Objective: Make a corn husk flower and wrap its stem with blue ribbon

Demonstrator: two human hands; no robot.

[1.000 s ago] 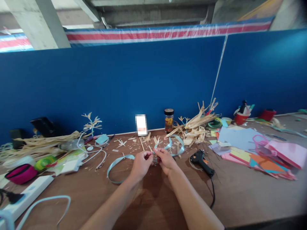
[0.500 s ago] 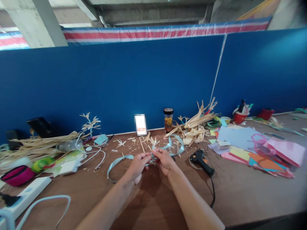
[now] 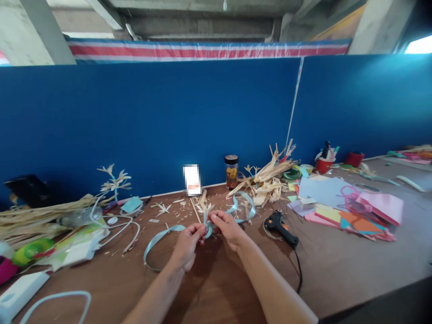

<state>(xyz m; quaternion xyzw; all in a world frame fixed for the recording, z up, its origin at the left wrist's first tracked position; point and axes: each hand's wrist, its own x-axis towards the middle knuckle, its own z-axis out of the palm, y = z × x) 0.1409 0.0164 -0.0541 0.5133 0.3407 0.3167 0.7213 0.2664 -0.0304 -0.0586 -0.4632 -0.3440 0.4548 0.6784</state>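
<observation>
My left hand (image 3: 185, 246) is closed in a pinch at the middle of the table, on a light blue ribbon (image 3: 164, 232) close to the base of a small dried-husk flower (image 3: 204, 209). Right beside it, my right hand (image 3: 227, 228) also pinches the ribbon, thumb against fingers. Pale husk petals point up and away above the fingertips. One length of ribbon curves out to the left on the table, and another loops behind my right hand. My fingers partly hide the flower's stem.
A black glue gun (image 3: 281, 228) with a cord lies to the right, near coloured paper (image 3: 326, 191). Dried husks (image 3: 270, 184) and a dark-lidded jar (image 3: 231, 172) stand by the blue partition (image 3: 168, 117). White cables (image 3: 130, 218), a power strip (image 3: 23, 292) and another husk flower (image 3: 115, 180) are left.
The view has turned slightly right, so things sit further left. My hands have come a little apart, and more ribbon and the flower's base show between them.
</observation>
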